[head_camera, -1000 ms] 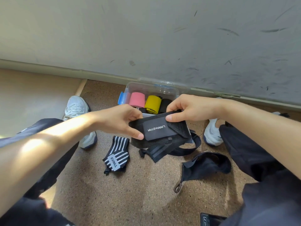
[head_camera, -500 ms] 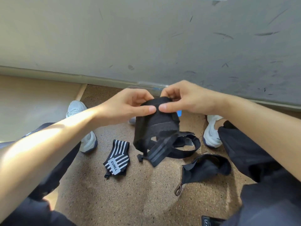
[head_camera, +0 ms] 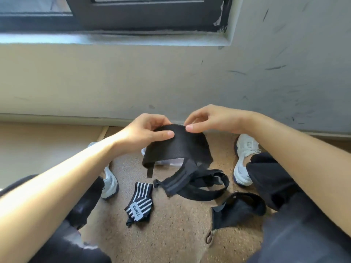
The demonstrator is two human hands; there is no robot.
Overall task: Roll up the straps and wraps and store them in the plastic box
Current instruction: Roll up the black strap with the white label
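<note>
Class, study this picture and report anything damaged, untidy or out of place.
The window frame has chipped paint at its lower right corner, and dark scuff marks streak the wall. On the floor, a striped wrap and a black wrap lie loose, unrolled.

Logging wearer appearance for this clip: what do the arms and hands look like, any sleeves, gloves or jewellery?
The left forearm and right forearm are bare up to the frame edge, no sleeve in view. The left hand and right hand wear no gloves; no watch, ring or bracelet shows. Nails look short and unpainted.
</note>
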